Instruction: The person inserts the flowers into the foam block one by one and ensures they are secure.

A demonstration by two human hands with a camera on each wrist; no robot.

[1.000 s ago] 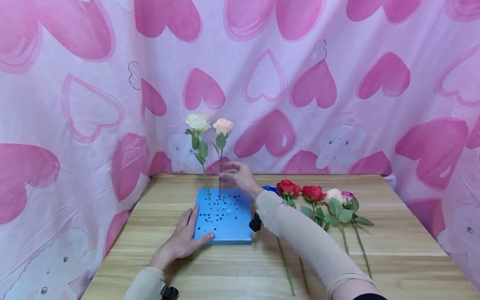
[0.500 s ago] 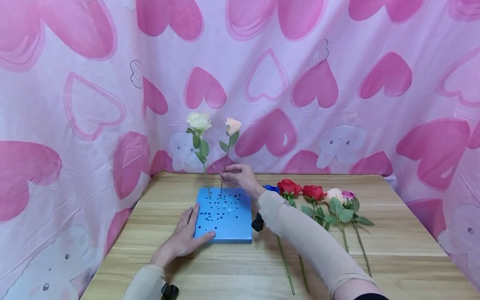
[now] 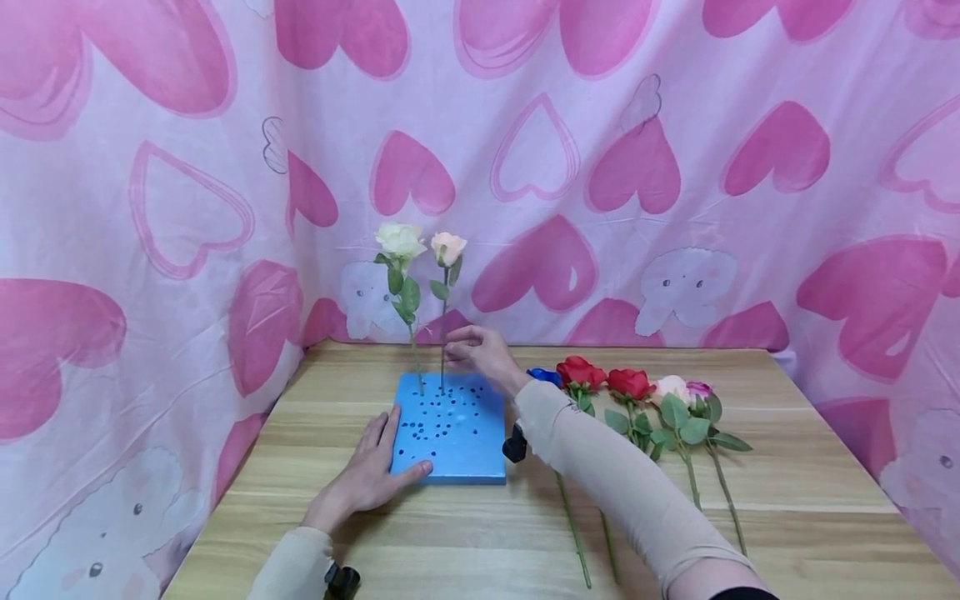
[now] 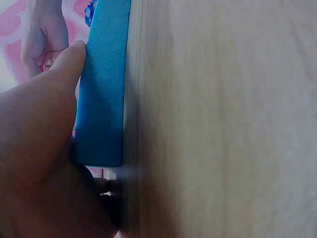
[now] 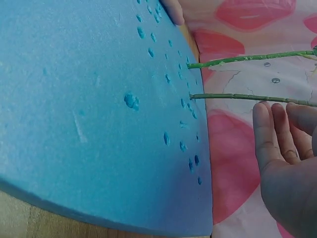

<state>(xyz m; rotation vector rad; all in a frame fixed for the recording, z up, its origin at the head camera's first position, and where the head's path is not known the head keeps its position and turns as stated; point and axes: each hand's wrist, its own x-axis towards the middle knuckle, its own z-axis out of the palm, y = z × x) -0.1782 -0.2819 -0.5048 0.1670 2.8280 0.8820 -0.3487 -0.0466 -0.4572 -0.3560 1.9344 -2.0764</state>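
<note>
A blue foam block (image 3: 480, 442), its top dotted with holes, lies on the table. Two artificial roses stand in its far part: a white rose (image 3: 401, 240) on the left and a pale peach rose (image 3: 448, 248) beside it, nearly upright. My right hand (image 3: 483, 354) is at the peach rose's stem (image 5: 233, 96); in the right wrist view its fingertips lie right alongside the stem, not curled round it. My left hand (image 3: 367, 475) rests against the block's left side with fingers extended and thumb over the near edge. In the left wrist view, that thumb (image 4: 72, 57) touches the block.
To the right lie several more artificial roses: a blue rose (image 3: 545, 377), red roses (image 3: 581, 372), a pale pink rose (image 3: 671, 388) and a purple-pink rose (image 3: 699, 389), their stems toward the near side. My right forearm crosses over some stems. A heart-patterned curtain (image 3: 525, 150) hangs behind the table (image 3: 450, 542).
The peach rose leaned to the right half a second ago and now stands nearly upright again. My right hand's fingertips have come away slightly from its stem. The left hand stays on the block.
</note>
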